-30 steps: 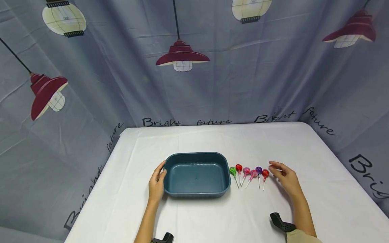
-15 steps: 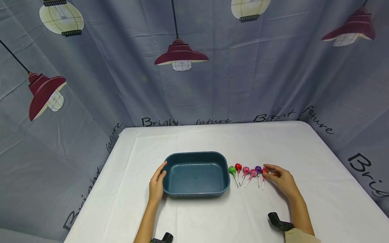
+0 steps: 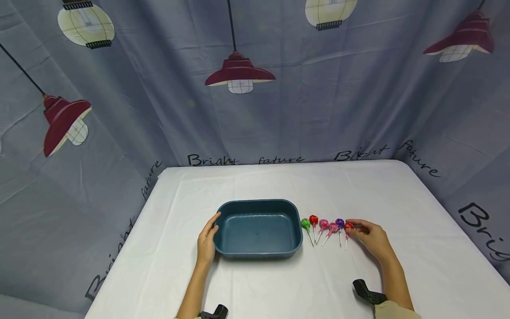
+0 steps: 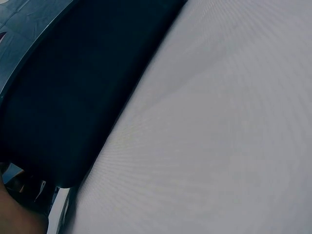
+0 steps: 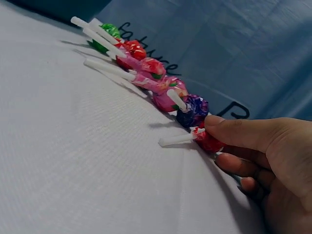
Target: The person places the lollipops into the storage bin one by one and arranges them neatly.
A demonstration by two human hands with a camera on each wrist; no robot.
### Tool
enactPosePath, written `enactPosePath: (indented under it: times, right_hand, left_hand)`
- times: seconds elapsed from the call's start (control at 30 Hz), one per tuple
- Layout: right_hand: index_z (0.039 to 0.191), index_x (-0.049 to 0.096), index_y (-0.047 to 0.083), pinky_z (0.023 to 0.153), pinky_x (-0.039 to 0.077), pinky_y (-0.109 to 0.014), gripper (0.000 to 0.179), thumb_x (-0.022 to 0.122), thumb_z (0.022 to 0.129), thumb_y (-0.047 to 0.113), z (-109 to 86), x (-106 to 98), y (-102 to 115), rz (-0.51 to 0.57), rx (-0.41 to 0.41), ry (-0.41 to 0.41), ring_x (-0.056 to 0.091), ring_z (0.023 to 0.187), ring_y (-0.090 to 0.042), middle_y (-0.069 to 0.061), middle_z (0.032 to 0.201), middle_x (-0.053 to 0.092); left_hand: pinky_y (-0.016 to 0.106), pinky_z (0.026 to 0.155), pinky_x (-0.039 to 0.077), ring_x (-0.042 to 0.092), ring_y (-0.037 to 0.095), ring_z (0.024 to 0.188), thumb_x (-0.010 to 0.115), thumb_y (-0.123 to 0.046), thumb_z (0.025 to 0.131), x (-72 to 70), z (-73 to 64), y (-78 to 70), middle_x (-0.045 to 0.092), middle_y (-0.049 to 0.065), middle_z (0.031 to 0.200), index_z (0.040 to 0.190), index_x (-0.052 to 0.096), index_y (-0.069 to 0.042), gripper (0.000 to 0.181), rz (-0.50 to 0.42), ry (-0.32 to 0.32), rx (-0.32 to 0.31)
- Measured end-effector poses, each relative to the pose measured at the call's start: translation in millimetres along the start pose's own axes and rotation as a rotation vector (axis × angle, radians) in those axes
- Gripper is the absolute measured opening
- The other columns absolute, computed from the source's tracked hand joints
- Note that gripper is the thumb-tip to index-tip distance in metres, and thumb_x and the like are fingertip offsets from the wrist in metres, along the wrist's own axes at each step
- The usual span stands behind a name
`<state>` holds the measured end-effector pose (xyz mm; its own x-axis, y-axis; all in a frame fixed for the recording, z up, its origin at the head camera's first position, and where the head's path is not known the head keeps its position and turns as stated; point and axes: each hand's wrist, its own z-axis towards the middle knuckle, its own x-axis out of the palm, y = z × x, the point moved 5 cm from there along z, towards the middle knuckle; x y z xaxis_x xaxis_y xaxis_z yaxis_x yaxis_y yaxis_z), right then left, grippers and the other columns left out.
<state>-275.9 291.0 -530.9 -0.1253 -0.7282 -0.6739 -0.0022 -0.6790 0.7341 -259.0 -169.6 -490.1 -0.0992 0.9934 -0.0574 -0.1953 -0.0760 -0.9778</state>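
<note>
A dark teal rectangular plastic basin (image 3: 258,256) sits on the white table. My left hand (image 3: 206,243) holds its left end, fingers and thumb at the rim and side wall; the left wrist view shows only part of this hand (image 4: 19,214). Several wrapped lollipops lie in a row right of the basin: a green one (image 3: 305,223), a red one (image 3: 314,219), pink ones (image 3: 323,224) and a purple one (image 3: 339,223). At the row's right end, my right hand (image 3: 373,239) pinches a red lollipop (image 5: 208,141) by its candy head, between thumb and fingers. Its white stick points toward me.
A white cloth covers the table (image 3: 287,288). Behind and beside it hangs a grey-blue curtain (image 3: 167,88) printed with lamps and lettering. The purple lollipop lies close against the pinched red one. A black wrist device (image 3: 368,292) sits on the right wrist.
My right hand has moved left and down from beside the row onto the rightmost red lollipop, and its thumb and fingers have closed on it. The left hand and basin have stayed put.
</note>
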Motion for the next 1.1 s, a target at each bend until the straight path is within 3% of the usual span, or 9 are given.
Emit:
enactPosePath:
  times: [0.3, 0.53, 0.73, 0.83, 1.1]
  right_hand:
    - [0.120, 0.062, 0.007, 0.071, 0.042, -0.033, 0.047, 0.063, 0.086, 0.040, -3.8, -2.4, -6.3, 0.024, 0.020, 0.035, 0.055, 0.080, -0.015, -0.010, 0.100, 0.064]
    - [0.122, 0.060, 0.006, 0.082, 0.043, -0.044, 0.052, 0.062, 0.086, 0.042, -4.3, -9.4, -5.1, 0.071, 0.042, 0.070, 0.056, 0.091, -0.017, -0.016, 0.111, 0.062]
    - [0.126, 0.057, 0.005, 0.085, 0.040, -0.049, 0.053, 0.061, 0.087, 0.040, -6.0, -16.2, 2.5, 0.125, 0.032, 0.084, 0.055, 0.090, -0.005, -0.018, 0.113, 0.061]
    - [0.126, 0.057, 0.006, 0.082, 0.041, -0.043, 0.052, 0.061, 0.087, 0.040, -6.3, -17.1, 8.3, 0.136, 0.015, 0.088, 0.056, 0.085, 0.000, -0.016, 0.110, 0.063]
    - [0.124, 0.059, 0.008, 0.072, 0.046, -0.017, 0.047, 0.063, 0.087, 0.035, -4.4, -10.9, 31.0, 0.194, -0.052, 0.094, 0.058, 0.087, -0.002, -0.013, 0.112, 0.062]
  left_hand:
    - [0.037, 0.111, 0.018, 0.024, 0.029, 0.135, 0.034, -0.001, 0.098, 0.6, -0.8, 1.0, 0.036, 0.018, 0.142, 0.134, 0.044, 0.005, 0.037, -0.011, 0.013, 0.008]
    - [0.017, 0.106, 0.023, 0.025, 0.025, 0.135, 0.034, -0.001, 0.098, 1.5, 1.5, 1.6, 0.037, 0.016, 0.142, 0.134, 0.043, 0.004, 0.037, -0.017, 0.017, 0.012]
    - [0.016, 0.106, 0.022, 0.024, 0.026, 0.136, 0.033, -0.001, 0.098, 0.5, 0.6, 2.1, 0.037, 0.016, 0.142, 0.134, 0.043, 0.005, 0.038, -0.013, 0.015, 0.015]
    - [0.014, 0.105, 0.022, 0.024, 0.026, 0.135, 0.034, 0.000, 0.098, 0.3, 0.2, 1.9, 0.037, 0.017, 0.142, 0.134, 0.043, 0.005, 0.037, -0.013, 0.010, 0.018]
    - [0.013, 0.104, 0.023, 0.025, 0.025, 0.135, 0.036, -0.002, 0.098, 1.2, 0.3, 1.8, 0.038, 0.016, 0.141, 0.133, 0.044, 0.005, 0.037, -0.022, 0.006, 0.018]
